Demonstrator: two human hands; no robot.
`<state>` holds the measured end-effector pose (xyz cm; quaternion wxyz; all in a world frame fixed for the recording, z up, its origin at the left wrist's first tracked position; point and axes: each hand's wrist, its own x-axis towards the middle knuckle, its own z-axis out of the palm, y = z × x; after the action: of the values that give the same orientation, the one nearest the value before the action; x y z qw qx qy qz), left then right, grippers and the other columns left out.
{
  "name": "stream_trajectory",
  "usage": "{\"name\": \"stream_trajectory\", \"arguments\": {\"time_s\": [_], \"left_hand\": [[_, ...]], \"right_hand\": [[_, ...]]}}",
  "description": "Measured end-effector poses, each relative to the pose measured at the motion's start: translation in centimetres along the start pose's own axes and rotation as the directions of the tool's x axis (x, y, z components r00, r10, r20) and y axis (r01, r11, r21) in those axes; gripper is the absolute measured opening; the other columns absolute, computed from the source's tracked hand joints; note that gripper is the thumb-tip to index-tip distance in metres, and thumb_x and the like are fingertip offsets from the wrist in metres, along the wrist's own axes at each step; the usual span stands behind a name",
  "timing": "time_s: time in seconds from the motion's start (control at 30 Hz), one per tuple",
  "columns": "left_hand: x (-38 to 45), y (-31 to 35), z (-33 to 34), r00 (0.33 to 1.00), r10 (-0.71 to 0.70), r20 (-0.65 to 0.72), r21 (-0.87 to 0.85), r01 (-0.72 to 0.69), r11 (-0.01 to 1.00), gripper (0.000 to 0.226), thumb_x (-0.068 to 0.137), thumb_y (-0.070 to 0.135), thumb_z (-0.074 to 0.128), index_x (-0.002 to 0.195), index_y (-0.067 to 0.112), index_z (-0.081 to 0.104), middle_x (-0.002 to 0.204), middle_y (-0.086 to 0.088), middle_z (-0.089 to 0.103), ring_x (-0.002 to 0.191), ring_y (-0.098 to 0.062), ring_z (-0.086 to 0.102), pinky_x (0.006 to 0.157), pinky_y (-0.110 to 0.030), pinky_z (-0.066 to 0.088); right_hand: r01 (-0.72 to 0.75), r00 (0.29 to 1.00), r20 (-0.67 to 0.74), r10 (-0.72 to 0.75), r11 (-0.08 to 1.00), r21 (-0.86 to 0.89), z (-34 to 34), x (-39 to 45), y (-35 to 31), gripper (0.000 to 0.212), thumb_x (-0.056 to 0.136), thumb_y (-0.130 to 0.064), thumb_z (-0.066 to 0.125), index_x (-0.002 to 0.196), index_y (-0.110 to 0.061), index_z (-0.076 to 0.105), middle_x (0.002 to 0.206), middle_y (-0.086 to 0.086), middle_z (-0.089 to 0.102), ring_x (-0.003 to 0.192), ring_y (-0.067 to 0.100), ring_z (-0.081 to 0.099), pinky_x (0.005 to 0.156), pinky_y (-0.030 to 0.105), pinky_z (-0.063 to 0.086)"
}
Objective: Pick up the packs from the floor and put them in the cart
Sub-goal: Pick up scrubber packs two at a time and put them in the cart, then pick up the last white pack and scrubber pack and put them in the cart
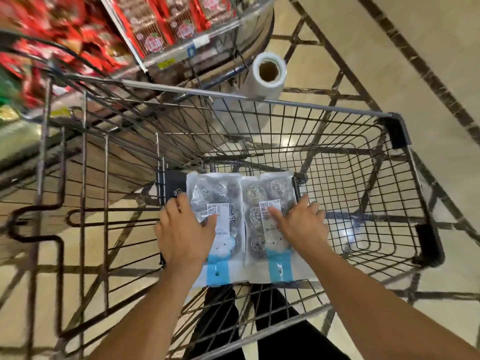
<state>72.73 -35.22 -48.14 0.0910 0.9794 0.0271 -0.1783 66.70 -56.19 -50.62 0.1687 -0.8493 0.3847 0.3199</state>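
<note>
At the upper left of the frame a shelf (145,27) of red packets runs blurred behind the cart (259,100). Down the left side the cart's wire wall stands over the tiled floor.

In the lower middle, the left hand (181,229) lies flat on the left pack (215,203), thumb across the label and fingers wrapped round its left edge, so it looks closed on the pack. Just beside it, edges touching, is the right pack (270,203), with the right hand (301,222) pressed on top, forefinger on the label and the other fingers curled over the right edge. Both packs hold metal scouring pads and sit on the raised wire seat at the near end of the cart, not down in the deep basket.

Above, past the far rim, a roll of clear plastic bags (267,74) stands by the shelf.

The step in hand seems to be the placing itself: the packs are inside the cart and being settled. Next, I judge, both hands should let go and lift clear, checking that the packs lie steady on the wires.
</note>
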Motion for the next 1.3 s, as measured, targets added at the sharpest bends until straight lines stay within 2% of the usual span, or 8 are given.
{"name": "stream_trajectory", "arguments": {"time_s": [0.2,0.43,0.57,0.77,0.87,0.97,1.1,1.3], "left_hand": [[-0.1,-0.9,-8.5,0.951,0.295,-0.090,0.236,-0.267,0.934,0.059,0.090,0.052,0.062,0.138,0.019,0.056,0.135,-0.008,0.060,0.128,-0.031,0.051,0.103,-0.047,0.039],[-2.1,-2.5,-20.8,0.904,0.314,-0.292,0.329,-0.213,0.920,0.058,0.092,0.054,0.056,0.140,0.021,0.059,0.143,-0.009,0.058,0.136,-0.032,0.047,0.113,-0.049,0.033],[-5.2,-4.7,-27.2,0.886,0.198,-0.418,0.304,-0.069,0.950,0.057,0.090,0.052,0.056,0.137,0.020,0.062,0.140,-0.013,0.061,0.132,-0.035,0.052,0.111,-0.049,0.037],[-12.6,-12.5,-33.7,0.798,-0.061,-0.600,0.181,0.209,0.961,0.057,0.079,0.047,0.052,0.120,0.014,0.072,0.108,-0.015,0.071,0.105,-0.038,0.063,0.089,-0.049,0.049],[-17.6,-17.0,-35.7,0.763,-0.202,-0.613,0.147,0.362,0.921,0.056,0.079,0.050,0.049,0.119,0.018,0.071,0.104,-0.011,0.070,0.103,-0.036,0.064,0.085,-0.049,0.050],[-23.1,-20.9,-36.9,0.695,-0.321,-0.644,0.072,0.473,0.878,0.060,0.080,0.054,0.049,0.125,0.019,0.067,0.111,-0.011,0.070,0.108,-0.038,0.064,0.089,-0.049,0.051],[-30.7,-25.8,-37.0,0.563,-0.455,-0.690,-0.038,0.600,0.799,0.067,0.081,0.058,0.049,0.135,0.020,0.062,0.114,-0.011,0.071,0.109,-0.037,0.063,0.088,-0.047,0.052],[-41.9,-32.9,-35.6,0.377,-0.651,-0.658,-0.183,0.759,0.624,0.064,0.088,0.057,0.060,0.144,0.025,0.055,0.135,-0.008,0.064,0.127,-0.032,0.056,0.102,-0.048,0.047]], "right_hand": [[0.336,0.917,-0.165,-0.364,0.926,-0.175,-6.0,-4.2,-3.1,0.074,0.105,-0.063,0.034,0.160,-0.016,0.022,0.155,0.016,0.044,0.143,0.037,0.042,0.110,0.051,0.045],[0.646,0.615,-0.252,-0.748,0.660,-0.384,-14.7,-10.9,-10.5,0.065,0.103,-0.063,0.037,0.158,-0.029,0.032,0.150,0.006,0.051,0.137,0.033,0.046,0.105,0.048,0.045],[0.714,0.417,-0.284,-0.864,0.504,-0.486,-19.4,-15.2,-14.5,0.070,0.101,-0.069,0.036,0.157,-0.027,0.035,0.148,0.009,0.052,0.136,0.035,0.047,0.104,0.048,0.048],[0.802,0.109,-0.221,-0.969,0.217,-0.557,-21.9,-23.2,-22.5,0.075,0.096,-0.072,0.025,0.153,-0.027,0.045,0.138,0.009,0.059,0.127,0.038,0.055,0.095,0.051,0.051],[0.821,-0.061,-0.169,-0.984,0.046,-0.568,-20.4,-28.6,-26.2,0.069,0.099,-0.067,0.038,0.151,-0.024,0.048,0.137,0.011,0.061,0.125,0.039,0.057,0.091,0.050,0.051],[0.784,-0.200,-0.092,-0.975,-0.103,-0.612,-17.8,-34.5,-29.2,0.067,0.101,-0.064,0.045,0.155,-0.026,0.043,0.146,0.008,0.056,0.132,0.037,0.053,0.099,0.050,0.049],[0.748,-0.365,0.002,-0.931,-0.295,-0.595,-13.5,-42.7,-31.7,0.066,0.096,-0.064,0.049,0.149,-0.024,0.050,0.139,0.009,0.061,0.126,0.038,0.057,0.091,0.052,0.052],[0.623,-0.570,0.129,-0.811,-0.530,-0.575,-5.4,-55.9,-33.1,0.066,0.102,-0.066,0.036,0.157,-0.029,0.037,0.151,0.008,0.051,0.137,0.035,0.047,0.103,0.049,0.044]]}}
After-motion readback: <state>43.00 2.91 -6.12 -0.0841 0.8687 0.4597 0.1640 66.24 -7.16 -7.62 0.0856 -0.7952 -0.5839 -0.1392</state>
